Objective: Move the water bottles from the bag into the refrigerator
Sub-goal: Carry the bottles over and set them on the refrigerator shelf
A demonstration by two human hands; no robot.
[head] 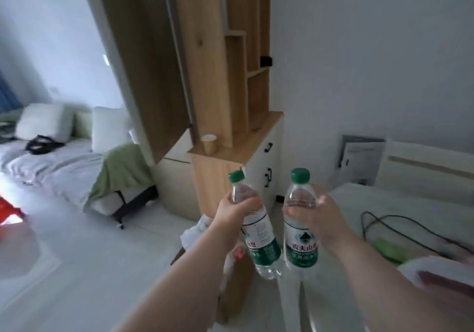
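Note:
I hold two clear water bottles with green caps and green-and-white labels, both lifted in front of me. My left hand grips the upper part of the left bottle, which tilts to the left. The right bottle stands nearly upright, with my right hand wrapped around its shoulder. A white plastic bag lies crumpled just below my left wrist, partly hidden by my arm. No refrigerator is recognisable in this view.
Ahead stands a wooden shelf unit on a white cabinet with black handles, a paper cup on its ledge. A bed with pillows lies to the left, a white surface with black cables to the right. A brown box sits under the bottles.

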